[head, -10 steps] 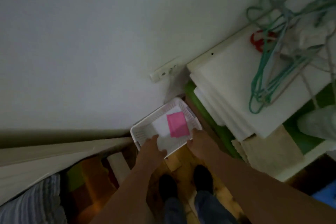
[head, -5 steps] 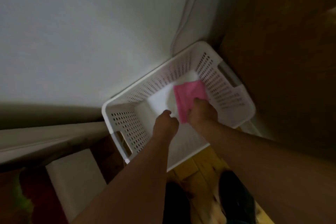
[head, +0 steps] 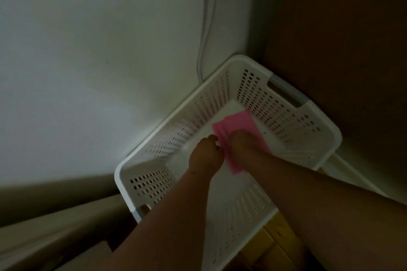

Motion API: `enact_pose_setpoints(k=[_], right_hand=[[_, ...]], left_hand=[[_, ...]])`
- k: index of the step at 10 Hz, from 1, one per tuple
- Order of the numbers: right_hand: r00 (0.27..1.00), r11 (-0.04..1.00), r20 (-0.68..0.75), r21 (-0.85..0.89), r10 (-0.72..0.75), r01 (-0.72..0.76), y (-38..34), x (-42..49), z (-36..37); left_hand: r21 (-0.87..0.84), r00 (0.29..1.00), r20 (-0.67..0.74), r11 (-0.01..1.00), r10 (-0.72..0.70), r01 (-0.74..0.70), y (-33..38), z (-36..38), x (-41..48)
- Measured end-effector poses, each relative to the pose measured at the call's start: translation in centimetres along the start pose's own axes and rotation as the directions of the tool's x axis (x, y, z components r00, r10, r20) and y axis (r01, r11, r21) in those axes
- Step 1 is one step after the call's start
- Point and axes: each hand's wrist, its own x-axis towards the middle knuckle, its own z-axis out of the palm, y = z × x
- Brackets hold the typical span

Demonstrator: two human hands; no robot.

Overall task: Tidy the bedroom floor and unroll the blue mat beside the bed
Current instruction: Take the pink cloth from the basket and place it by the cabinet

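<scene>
- One white perforated basket [head: 312, 130], set against the wall [head: 88, 50] in the corner.
- One pink cloth [head: 236, 124] on the basket floor, toward its far right wall.
- Two hands inside the basket.
- Right hand [head: 244, 145]: lies on the cloth's near half; finger state cannot be determined.
- Left hand [head: 206, 154]: fingers curled, just beside the cloth's left edge; contact unclear.

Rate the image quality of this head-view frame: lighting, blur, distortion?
Head view: dim and underexposed, with a dark brown area at right; both hands, left hand and right hand, are soft with motion blur over the pink item; wide-angle bending curves the white basket rim.
</scene>
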Motion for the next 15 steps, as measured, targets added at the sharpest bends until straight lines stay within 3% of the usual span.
enact_pose_setpoints(k=[1,2,3,5,6,8,9,11,12,13,14,15], right_hand=[[0.993,0.975,-0.026,-0.197,-0.115,0.107,-0.4,-1.8,-1.7],[0.977,0.946,0.025,-0.244,-0.212,0.211,-1.5,-6.2,-6.2],[0.916,0.875,-0.010,-0.297,-0.402,0.381,-2.9,-13.7,-11.2],[0.782,0.788,-0.240,-0.417,-0.575,0.452,-7.7,-33.5,-24.2],[0.716,0.768,-0.363,-0.518,-0.596,0.377,-9.9,-43.1,-30.4],[0.416,0.742,-0.618,-0.596,-0.667,0.307,-12.9,-60.5,-39.8],[0.277,0.725,-0.672,-0.656,-0.687,0.208,-13.6,-67.7,-42.4],[0.149,0.709,-0.694,-0.677,-0.705,0.198,-13.6,-80.4,-44.5],[0.111,0.705,-0.712,-0.638,-0.693,0.310,-13.2,-84.7,-43.9],[0.163,0.709,-0.742,-0.516,-0.651,0.480,-12.8,-88.3,-43.6],[0.244,0.711,-0.764,-0.362,-0.597,0.603,-12.3,-91.1,-43.3],[0.281,0.699,-0.781,-0.259,-0.557,0.666,-11.5,-92.9,-43.5]], left_hand=[[0.277,0.989,-0.002,0.950,0.148,-0.142,1.0,-1.7,-1.0],[0.471,0.954,0.041,0.837,0.297,-0.280,4.1,-4.9,-4.1],[0.512,0.918,0.093,0.772,0.386,-0.376,8.0,-8.8,-8.3],[0.466,0.859,-0.017,0.764,0.512,-0.446,17.3,-21.4,-22.5],[0.399,0.766,-0.029,0.710,0.642,-0.580,22.0,-28.0,-31.6],[0.331,0.575,-0.281,0.640,0.768,-0.693,29.0,-39.3,-49.3],[0.306,0.482,-0.353,0.586,0.802,-0.750,30.8,-43.2,-56.3],[0.001,0.527,-0.375,0.568,0.763,-0.823,30.5,-46.4,-66.1],[-0.221,0.496,-0.394,0.444,0.774,-0.868,29.7,-45.3,-68.8],[-0.329,0.451,-0.457,0.326,0.767,-0.886,29.6,-43.8,-71.0],[-0.377,0.423,-0.500,0.249,0.756,-0.892,29.6,-42.1,-72.9],[-0.403,0.414,-0.527,0.210,0.742,-0.891,29.9,-40.9,-74.1]])
